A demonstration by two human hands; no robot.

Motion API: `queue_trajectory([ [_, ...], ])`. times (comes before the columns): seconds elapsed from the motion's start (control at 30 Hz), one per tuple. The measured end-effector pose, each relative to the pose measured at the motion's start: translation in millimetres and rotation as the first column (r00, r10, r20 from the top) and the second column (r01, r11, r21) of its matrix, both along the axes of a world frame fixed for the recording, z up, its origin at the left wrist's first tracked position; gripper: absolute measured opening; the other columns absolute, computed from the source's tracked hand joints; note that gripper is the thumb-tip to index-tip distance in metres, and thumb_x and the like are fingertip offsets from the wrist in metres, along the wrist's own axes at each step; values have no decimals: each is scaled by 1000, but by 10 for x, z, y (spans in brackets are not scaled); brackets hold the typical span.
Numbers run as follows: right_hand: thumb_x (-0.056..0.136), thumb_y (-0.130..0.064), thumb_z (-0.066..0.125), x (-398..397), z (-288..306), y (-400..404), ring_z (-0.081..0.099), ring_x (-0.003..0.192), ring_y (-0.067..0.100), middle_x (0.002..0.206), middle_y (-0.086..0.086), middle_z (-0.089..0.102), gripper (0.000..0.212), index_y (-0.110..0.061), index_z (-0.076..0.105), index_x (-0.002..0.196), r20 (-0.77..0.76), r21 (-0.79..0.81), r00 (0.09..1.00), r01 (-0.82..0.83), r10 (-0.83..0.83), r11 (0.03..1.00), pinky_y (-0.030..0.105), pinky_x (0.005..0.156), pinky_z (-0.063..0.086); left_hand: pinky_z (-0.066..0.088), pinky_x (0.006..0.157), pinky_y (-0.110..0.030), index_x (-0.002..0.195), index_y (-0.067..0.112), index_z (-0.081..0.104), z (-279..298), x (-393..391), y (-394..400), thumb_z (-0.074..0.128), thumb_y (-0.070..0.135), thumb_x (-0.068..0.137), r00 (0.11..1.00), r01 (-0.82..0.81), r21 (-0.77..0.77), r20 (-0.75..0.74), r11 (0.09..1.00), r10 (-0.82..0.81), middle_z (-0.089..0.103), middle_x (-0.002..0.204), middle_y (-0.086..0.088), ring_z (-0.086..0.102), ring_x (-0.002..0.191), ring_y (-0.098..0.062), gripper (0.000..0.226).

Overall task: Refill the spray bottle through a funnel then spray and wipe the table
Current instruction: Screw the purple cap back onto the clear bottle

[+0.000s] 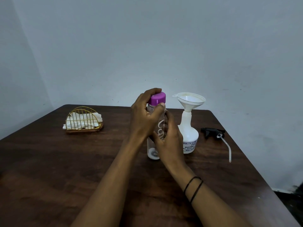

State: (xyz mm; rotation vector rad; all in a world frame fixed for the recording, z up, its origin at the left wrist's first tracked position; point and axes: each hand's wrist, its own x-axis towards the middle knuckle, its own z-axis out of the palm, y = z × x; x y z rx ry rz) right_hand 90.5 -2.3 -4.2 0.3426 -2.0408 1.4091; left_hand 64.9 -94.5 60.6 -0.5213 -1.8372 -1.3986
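A clear water bottle (151, 149) with white lettering stands upright on the dark wooden table (65, 169). Its purple cap (158, 98) is on. My left hand (145, 115) wraps the cap from the left, thumb and fingers around it. My right hand (168, 140) clasps the bottle's body from the right. Just right of it stands the white spray bottle (188, 136) with a white funnel (189, 99) seated in its neck. The black spray head (213, 132) with its white dip tube (227, 148) lies on the table further right.
A gold wire holder (82, 119) with white tissues sits at the back left of the table. Pale walls close in behind and at the left. The table's right edge (255, 171) runs diagonally, with dark floor beyond it.
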Motion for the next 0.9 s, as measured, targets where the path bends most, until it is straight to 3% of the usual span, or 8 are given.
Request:
queue_trajectory([
  [0.13, 81, -33, 79, -12, -10, -14, 60, 118, 14, 131, -3, 61, 78, -27, 39, 147, 13, -19, 1000, -7, 8, 1000, 41, 95, 53, 48, 70, -16, 113, 23, 66, 24, -34, -49, 69, 27, 82, 1000, 27, -44, 5, 999, -27, 67, 106, 9, 62, 92, -4, 32],
  [0.27, 81, -36, 79, -13, -7, -15, 59, 117, 15, 130, 1, 61, 80, -26, 37, 149, 15, -12, 1000, 1, -1, 1000, 41, 96, 52, 43, 73, -7, 108, 22, 67, 60, -82, -48, 78, 33, 81, 997, -62, -103, -50, 993, 57, 62, 107, 0, 58, 92, -1, 31],
  [0.4, 82, -35, 79, 6, 11, -3, 57, 118, 11, 131, -4, 59, 76, -25, 39, 146, 3, -23, 1000, -3, 3, 1000, 38, 96, 52, 47, 75, -15, 111, 25, 68, 99, -93, -90, 71, 35, 84, 998, -55, -201, -48, 978, 46, 64, 103, 2, 60, 90, -5, 28],
  [0.47, 81, -33, 80, 8, 15, 2, 59, 115, 8, 127, -9, 60, 74, -27, 42, 143, -2, -38, 1000, -6, 6, 999, 38, 95, 53, 51, 78, -21, 112, 28, 68, 119, -65, -119, 67, 34, 86, 1000, 18, -184, -9, 983, -20, 67, 104, 8, 62, 93, -4, 26],
  [0.63, 81, -33, 80, 13, 15, -11, 57, 117, 4, 128, -15, 58, 74, -30, 41, 144, 14, -42, 1000, -21, 21, 999, 38, 96, 53, 50, 73, -15, 115, 28, 65, 104, -75, -164, 66, 32, 87, 992, 120, -140, 48, 983, -114, 66, 107, 17, 62, 94, 0, 28],
  [0.77, 80, -32, 80, 11, 12, -13, 58, 116, 7, 127, -9, 60, 76, -30, 40, 145, 10, -39, 1000, -8, 9, 999, 38, 96, 53, 46, 77, -8, 110, 31, 66, 58, -101, -84, 73, 38, 84, 997, 71, -34, 38, 997, -69, 54, 114, 1, 54, 99, 4, 27],
  [0.83, 80, -33, 80, 11, 14, -13, 59, 111, 6, 120, -11, 61, 73, -30, 42, 142, 6, -32, 1000, -6, 7, 999, 38, 92, 54, 50, 82, -16, 108, 31, 67, 56, -89, -75, 69, 38, 86, 991, 116, 8, 68, 993, -116, 57, 114, 1, 57, 101, -1, 23],
  [0.9, 80, -36, 80, 8, 11, -9, 61, 104, 6, 111, -13, 61, 68, -30, 44, 138, 8, -31, 1000, -14, 14, 999, 38, 88, 55, 54, 89, -34, 108, 27, 67, 54, -87, -73, 57, 32, 90, 962, 238, 118, 111, 964, -251, 65, 113, 4, 61, 103, -10, 21],
])
